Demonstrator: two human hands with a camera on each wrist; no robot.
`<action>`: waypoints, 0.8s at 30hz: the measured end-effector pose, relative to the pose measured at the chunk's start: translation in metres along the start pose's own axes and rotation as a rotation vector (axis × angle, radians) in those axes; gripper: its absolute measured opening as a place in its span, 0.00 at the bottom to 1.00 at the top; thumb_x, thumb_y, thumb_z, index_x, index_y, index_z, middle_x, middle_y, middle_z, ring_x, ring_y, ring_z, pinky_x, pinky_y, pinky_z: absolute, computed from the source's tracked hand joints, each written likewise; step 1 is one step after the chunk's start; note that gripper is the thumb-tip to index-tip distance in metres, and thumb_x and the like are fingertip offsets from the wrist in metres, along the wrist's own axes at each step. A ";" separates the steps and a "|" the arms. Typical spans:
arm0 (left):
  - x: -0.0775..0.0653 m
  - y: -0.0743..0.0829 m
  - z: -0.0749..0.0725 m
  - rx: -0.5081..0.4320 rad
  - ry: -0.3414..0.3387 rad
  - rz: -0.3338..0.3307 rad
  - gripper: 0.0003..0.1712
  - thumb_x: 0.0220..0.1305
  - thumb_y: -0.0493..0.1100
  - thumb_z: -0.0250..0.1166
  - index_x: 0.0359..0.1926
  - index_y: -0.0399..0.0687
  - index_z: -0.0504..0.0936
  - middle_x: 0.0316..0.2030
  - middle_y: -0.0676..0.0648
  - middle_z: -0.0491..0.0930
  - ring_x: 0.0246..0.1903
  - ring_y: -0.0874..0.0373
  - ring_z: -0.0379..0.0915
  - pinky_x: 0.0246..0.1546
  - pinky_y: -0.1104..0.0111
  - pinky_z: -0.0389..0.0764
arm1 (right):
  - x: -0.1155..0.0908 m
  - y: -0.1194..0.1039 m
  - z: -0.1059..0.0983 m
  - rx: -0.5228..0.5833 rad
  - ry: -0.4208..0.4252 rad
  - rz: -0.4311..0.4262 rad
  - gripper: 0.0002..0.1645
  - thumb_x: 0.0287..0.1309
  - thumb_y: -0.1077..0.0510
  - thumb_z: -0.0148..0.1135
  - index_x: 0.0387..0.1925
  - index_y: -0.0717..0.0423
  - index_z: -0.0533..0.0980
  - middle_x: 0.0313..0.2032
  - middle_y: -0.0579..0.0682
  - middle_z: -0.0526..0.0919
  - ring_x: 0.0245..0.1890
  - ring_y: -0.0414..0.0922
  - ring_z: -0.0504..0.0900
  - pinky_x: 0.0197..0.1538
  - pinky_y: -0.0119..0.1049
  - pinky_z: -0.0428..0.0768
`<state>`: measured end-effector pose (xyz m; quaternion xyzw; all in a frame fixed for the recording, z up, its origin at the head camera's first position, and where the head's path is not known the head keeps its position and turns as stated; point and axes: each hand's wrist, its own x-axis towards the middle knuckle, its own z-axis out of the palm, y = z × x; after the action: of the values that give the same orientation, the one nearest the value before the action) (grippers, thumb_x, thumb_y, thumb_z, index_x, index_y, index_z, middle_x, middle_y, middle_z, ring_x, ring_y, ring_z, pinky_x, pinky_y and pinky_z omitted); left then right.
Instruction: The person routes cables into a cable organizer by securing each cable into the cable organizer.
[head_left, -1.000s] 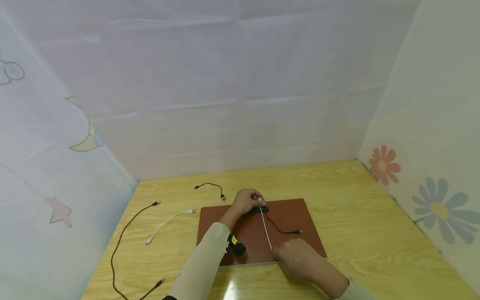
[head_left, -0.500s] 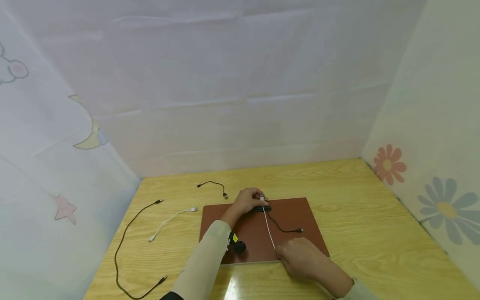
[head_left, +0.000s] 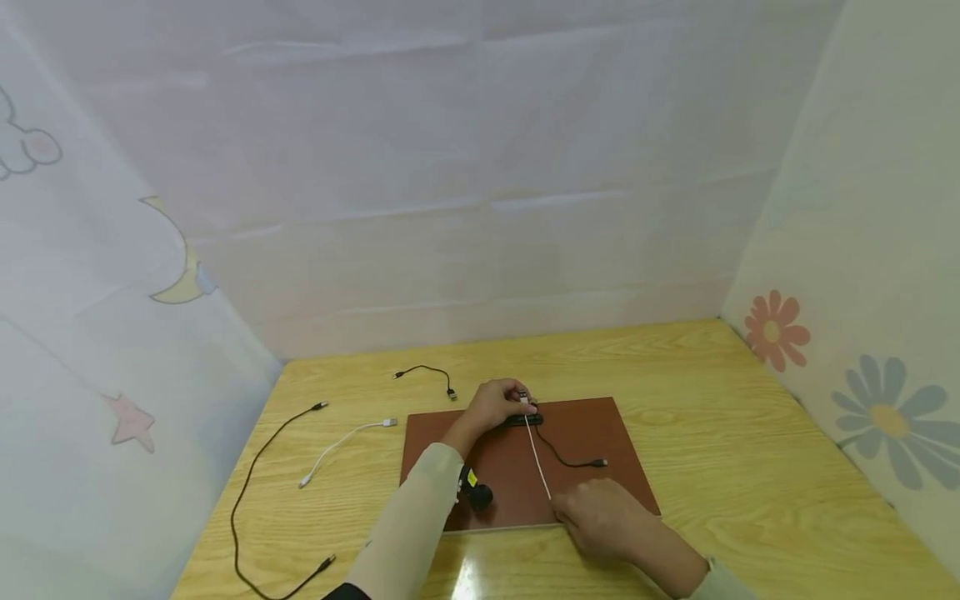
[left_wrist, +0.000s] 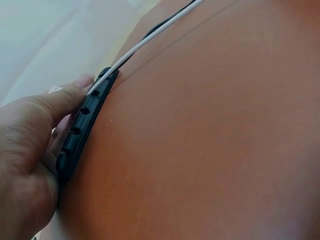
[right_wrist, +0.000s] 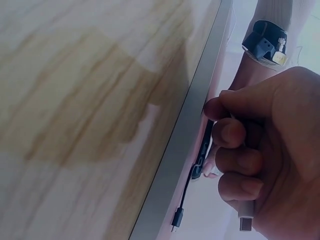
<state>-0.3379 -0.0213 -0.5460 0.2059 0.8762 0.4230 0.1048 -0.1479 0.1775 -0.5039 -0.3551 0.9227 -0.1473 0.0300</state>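
Observation:
In the head view, my left hand [head_left: 491, 406] is at the far edge of a brown mat [head_left: 592, 433]. Its thumb and fingers pinch a white USB cable [head_left: 536, 457] by its plug end at a black slotted cable holder [left_wrist: 82, 120]. The white cable runs through one slot, beside a black cable [head_left: 557, 454] near the holder's end. Lower down, my right hand [head_left: 600, 518] grips the white cable's other end at the mat's near edge. Curled fingers surround it in the right wrist view, where a small white plug [right_wrist: 245, 222] pokes out.
Left of the mat, a short white cable [head_left: 341, 442], a long black cable [head_left: 238, 500] and a short black cable [head_left: 431, 368] lie on the wooden table [head_left: 750, 467]. Printed cloth walls [head_left: 480, 208] enclose the table's back and sides. A wrist camera [head_left: 478, 496] sits on my left wrist.
The head view has shifted slightly. Both hands keep their hold on the white cable, which stays stretched between them.

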 end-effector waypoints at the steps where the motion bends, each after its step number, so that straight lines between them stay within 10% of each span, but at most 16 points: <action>1: 0.000 0.000 0.001 0.000 0.007 0.000 0.11 0.61 0.55 0.74 0.42 0.59 0.86 0.34 0.57 0.80 0.33 0.64 0.75 0.36 0.68 0.77 | 0.000 0.000 0.000 -0.011 0.001 0.001 0.17 0.68 0.62 0.59 0.22 0.44 0.75 0.17 0.34 0.68 0.16 0.30 0.62 0.19 0.27 0.64; 24: -0.001 -0.013 0.002 -0.052 0.010 0.051 0.14 0.67 0.56 0.69 0.49 0.59 0.85 0.43 0.56 0.83 0.42 0.64 0.78 0.44 0.66 0.80 | 0.003 0.000 -0.001 0.038 -0.066 0.070 0.19 0.69 0.62 0.57 0.21 0.42 0.74 0.15 0.35 0.65 0.16 0.32 0.60 0.20 0.30 0.63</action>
<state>-0.3396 -0.0272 -0.5576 0.2231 0.8599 0.4492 0.0950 -0.1497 0.1758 -0.5023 -0.3266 0.9301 -0.1518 0.0724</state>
